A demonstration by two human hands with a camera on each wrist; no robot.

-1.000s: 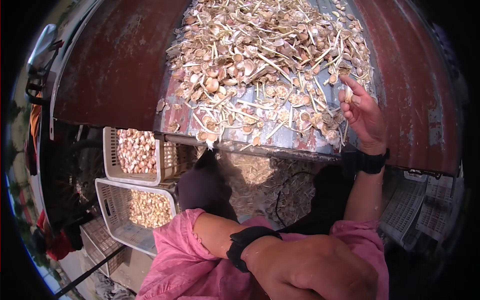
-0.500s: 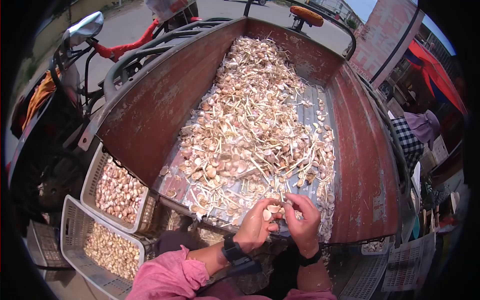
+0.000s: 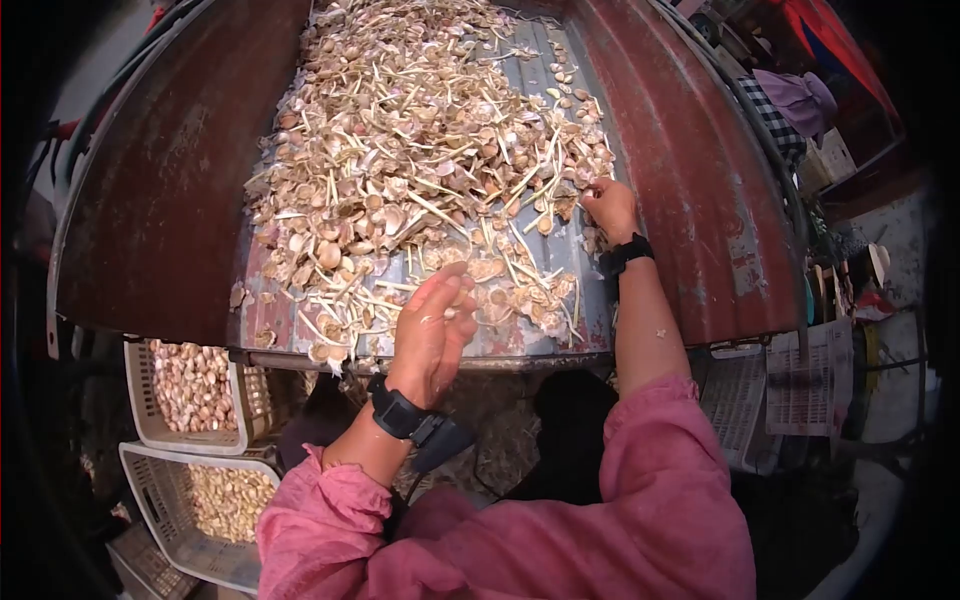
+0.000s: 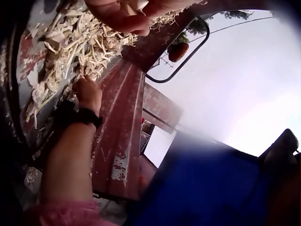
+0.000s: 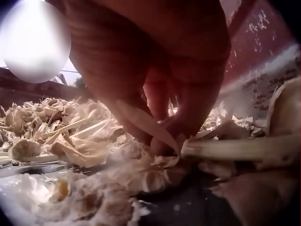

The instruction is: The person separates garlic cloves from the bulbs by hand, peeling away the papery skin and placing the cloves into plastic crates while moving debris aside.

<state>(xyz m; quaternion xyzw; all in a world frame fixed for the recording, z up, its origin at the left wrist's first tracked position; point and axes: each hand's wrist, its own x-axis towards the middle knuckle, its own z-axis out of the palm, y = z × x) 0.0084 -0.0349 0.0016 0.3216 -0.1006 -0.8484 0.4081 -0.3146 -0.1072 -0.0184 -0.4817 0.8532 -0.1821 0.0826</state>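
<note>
My left hand [image 3: 430, 335] is raised palm-up over the front edge of the metal cargo bed [image 3: 590, 330], its fingers curled round pale garlic cloves [image 3: 450, 313]. In the left wrist view a whitish clove [image 4: 140, 4] shows between those fingers. Farther out, my right hand [image 3: 612, 208] reaches down at the right side of the heap of garlic skins and stalks [image 3: 390, 170]. Thumb and fingers meet on a small pale piece, apparently a garlic clove. In the right wrist view the fingertips are low among the skins, partly hidden by a curved dry strip [image 5: 153, 129].
Two plastic crates stand below at the left: one with pinkish unpeeled cloves [image 3: 195, 390], the other with peeled yellowish cloves [image 3: 230, 500]. Rusty red side walls [image 3: 690, 190] flank the bed. More crates [image 3: 810, 375] are at the lower right.
Half a second ago both hands were together at the bed's front edge with cloves. Since then the right hand has moved away to the heap's right side. The head view has tilted down.
</note>
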